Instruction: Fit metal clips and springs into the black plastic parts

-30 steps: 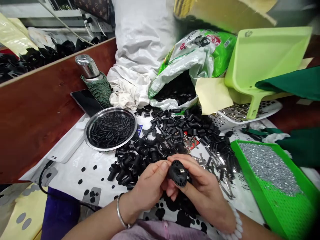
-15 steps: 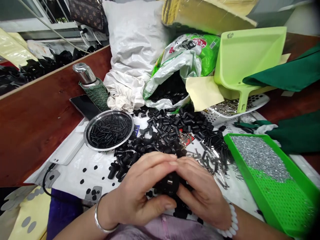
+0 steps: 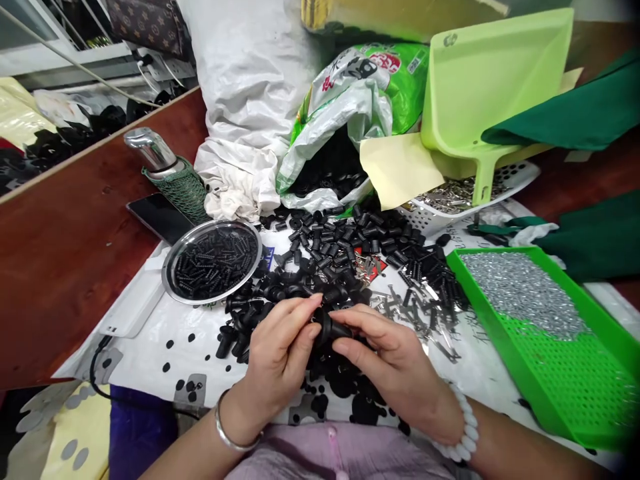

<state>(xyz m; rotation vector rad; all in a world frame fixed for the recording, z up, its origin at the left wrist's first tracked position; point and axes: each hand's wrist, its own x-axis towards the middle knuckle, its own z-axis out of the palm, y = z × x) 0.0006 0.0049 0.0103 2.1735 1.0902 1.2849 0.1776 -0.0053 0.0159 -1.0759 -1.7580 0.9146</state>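
Close in front of my body, both hands hold one black plastic part with a wide round head and a narrower stem. My left hand pinches its round head between thumb and fingers. The fingers of my right hand are closed on the stem. Behind my hands lies a pile of similar black plastic parts, spread over the table. Mixed in at the right of the pile are thin metal strips. Flat black discs lie beneath my hands.
To the left stands a round metal tray of small black ridged pieces. A green perforated tray of small silvery metal pieces is at the right. Farther back are a white basket, a light green dustpan, an open bag and a netted flask.
My hands have drawn apart from a cupped pose over the black part to fingertip grips at its two ends. The part has turned from facing me to lying sideways. The view has shifted slightly.
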